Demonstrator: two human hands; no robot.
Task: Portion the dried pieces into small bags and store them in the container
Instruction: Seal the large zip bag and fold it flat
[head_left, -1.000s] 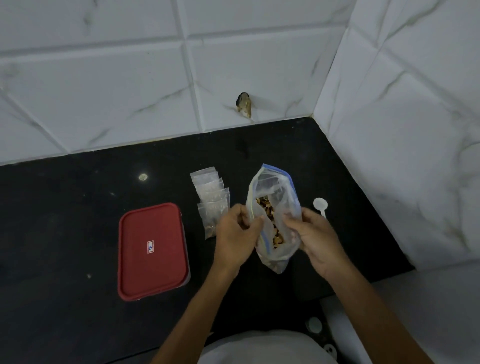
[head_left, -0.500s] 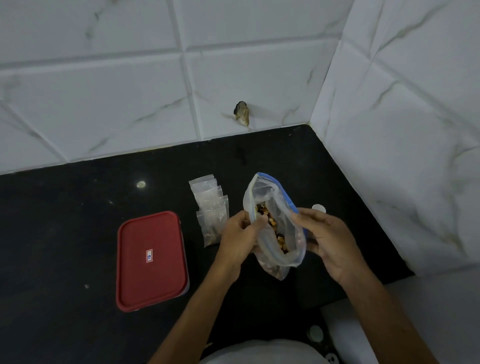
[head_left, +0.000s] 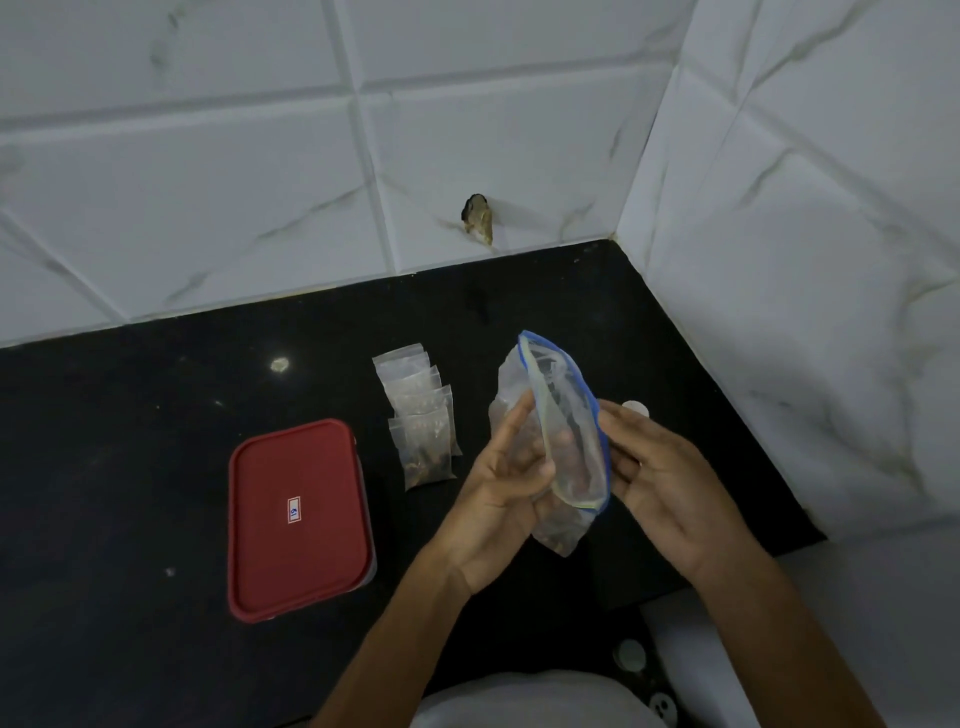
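A large clear zip bag (head_left: 563, 415) with a blue rim holds brown dried pieces and stands upright between my hands over the black counter (head_left: 130, 467). My left hand (head_left: 498, 488) pinches the bag's left wall between thumb and fingers. My right hand (head_left: 670, 483) touches the blue rim on the right with nearly straight fingers. A stack of several small clear bags (head_left: 421, 415), some with dried pieces in them, lies just left of the large bag. The container with a red lid (head_left: 298, 519) sits shut further left.
A white spoon (head_left: 638, 408) lies behind my right hand, mostly hidden. White tiled walls (head_left: 779, 260) close the counter at the back and the right. The counter's front edge runs just below my forearms.
The bag's mouth has narrowed from wide open to a slim slit. My right hand has loosened from gripping the rim to touching it. The view has shifted a little.
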